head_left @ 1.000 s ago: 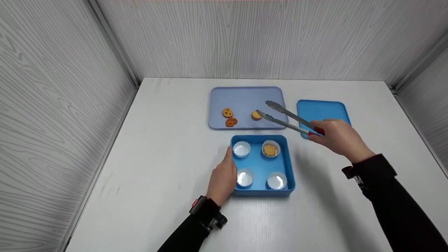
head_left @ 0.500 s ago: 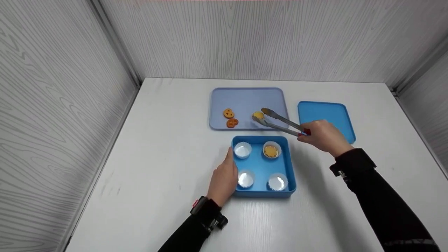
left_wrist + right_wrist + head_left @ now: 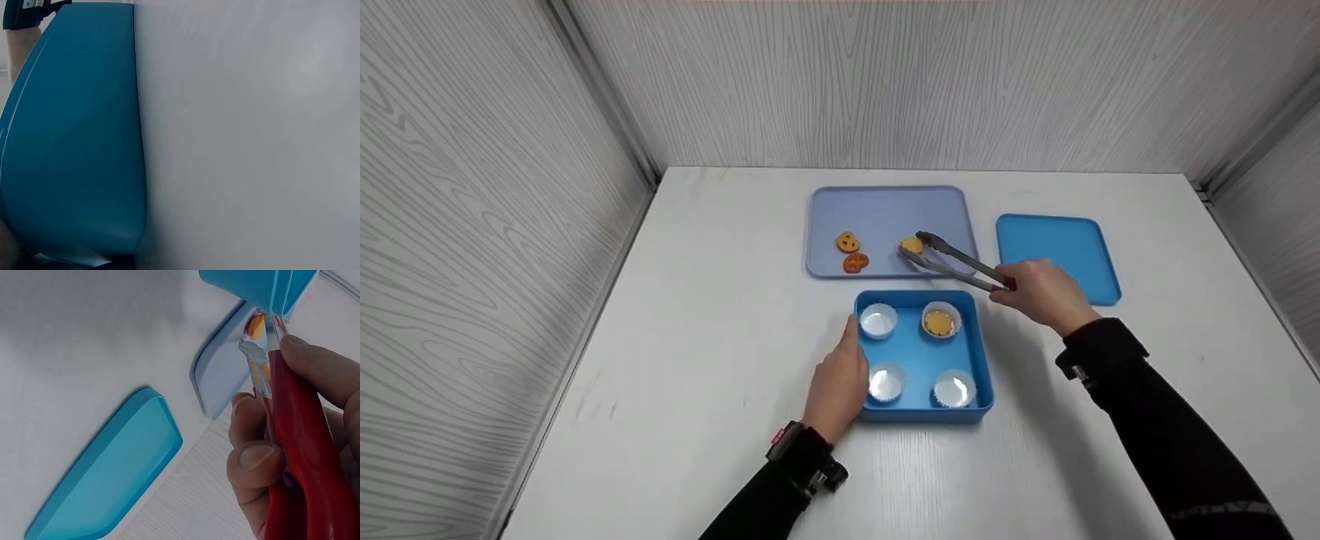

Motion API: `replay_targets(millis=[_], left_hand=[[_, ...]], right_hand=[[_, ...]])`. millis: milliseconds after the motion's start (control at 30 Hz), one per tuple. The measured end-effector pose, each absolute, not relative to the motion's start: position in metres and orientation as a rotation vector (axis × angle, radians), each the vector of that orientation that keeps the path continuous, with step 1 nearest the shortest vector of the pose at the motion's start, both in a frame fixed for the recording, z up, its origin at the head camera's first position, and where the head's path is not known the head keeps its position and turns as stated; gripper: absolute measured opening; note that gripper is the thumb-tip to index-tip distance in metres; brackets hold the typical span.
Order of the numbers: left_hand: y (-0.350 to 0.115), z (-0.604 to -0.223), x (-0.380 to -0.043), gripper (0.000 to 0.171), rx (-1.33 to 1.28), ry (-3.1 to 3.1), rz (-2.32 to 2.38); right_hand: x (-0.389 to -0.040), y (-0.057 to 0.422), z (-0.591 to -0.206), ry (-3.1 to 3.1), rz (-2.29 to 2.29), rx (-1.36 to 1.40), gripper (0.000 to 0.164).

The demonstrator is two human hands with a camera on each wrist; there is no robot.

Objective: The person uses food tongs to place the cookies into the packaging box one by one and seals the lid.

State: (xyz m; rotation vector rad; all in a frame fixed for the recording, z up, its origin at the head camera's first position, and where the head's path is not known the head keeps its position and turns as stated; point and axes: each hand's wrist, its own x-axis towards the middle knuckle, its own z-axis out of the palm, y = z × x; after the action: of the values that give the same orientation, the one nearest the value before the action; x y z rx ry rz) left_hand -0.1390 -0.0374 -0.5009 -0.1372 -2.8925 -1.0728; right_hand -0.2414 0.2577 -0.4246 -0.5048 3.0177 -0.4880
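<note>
In the head view my right hand [image 3: 1046, 292] grips metal tongs [image 3: 960, 259], whose red handles [image 3: 306, 439] fill much of the right wrist view. The tongs' tips stand on either side of a round yellow cookie [image 3: 911, 245] on the lavender tray [image 3: 885, 202]; whether both tips touch it I cannot tell. My left hand [image 3: 838, 386] rests against the left wall of a blue square box [image 3: 911, 375], one finger straight along the rim. Inside the box, a white paper cup [image 3: 941, 306] at the back right holds a yellow cookie [image 3: 937, 323].
Three more white cups stand in the box, including the back left cup [image 3: 878, 321]. A pretzel-shaped cookie [image 3: 847, 241] and a browner one [image 3: 855, 262] lie at the tray's left. A blue shallow tray or lid [image 3: 1054, 240] lies at right. Grained walls [image 3: 915, 90] bound the table.
My right hand has moved left and slightly down toward the box, bringing the tongs' tips closer together around the yellow cookie. My left hand and the box have stayed put.
</note>
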Motion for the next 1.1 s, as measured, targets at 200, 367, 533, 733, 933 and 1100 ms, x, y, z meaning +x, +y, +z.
replay_targets(millis=[200,367,533,733,933,1100], left_hand=[[-0.0369,-0.5,-0.1386,0.051,-0.13,-2.898,-1.072],[-0.0373,-0.5005,-0.1387,0.051,-0.135,-2.911,-1.081],[-0.0365,-0.5006,-0.1396,0.051,-0.134,-2.909,-1.088],[-0.0358,-0.5004,-0.1393,0.051,-0.145,-2.902,-1.089],[-0.0363,-0.5012,-0.1392,0.051,-0.149,-2.894,-1.079],[-0.0359,-0.5022,-0.1403,0.051,-0.144,-2.899,-1.078]], right_hand=[[-0.2402,0.2567,-0.4268,3.047,-0.512,-0.533,0.008],[-0.2394,0.2567,-0.4282,3.082,-0.514,-0.562,0.005],[-0.2387,0.2584,-0.4301,3.097,-0.503,-0.551,0.005],[-0.2375,0.2595,-0.4301,3.099,-0.481,-0.525,0.007],[-0.2369,0.2597,-0.4285,3.064,-0.483,-0.503,0.009],[-0.2346,0.264,-0.4273,3.054,-0.509,-0.501,0.009]])
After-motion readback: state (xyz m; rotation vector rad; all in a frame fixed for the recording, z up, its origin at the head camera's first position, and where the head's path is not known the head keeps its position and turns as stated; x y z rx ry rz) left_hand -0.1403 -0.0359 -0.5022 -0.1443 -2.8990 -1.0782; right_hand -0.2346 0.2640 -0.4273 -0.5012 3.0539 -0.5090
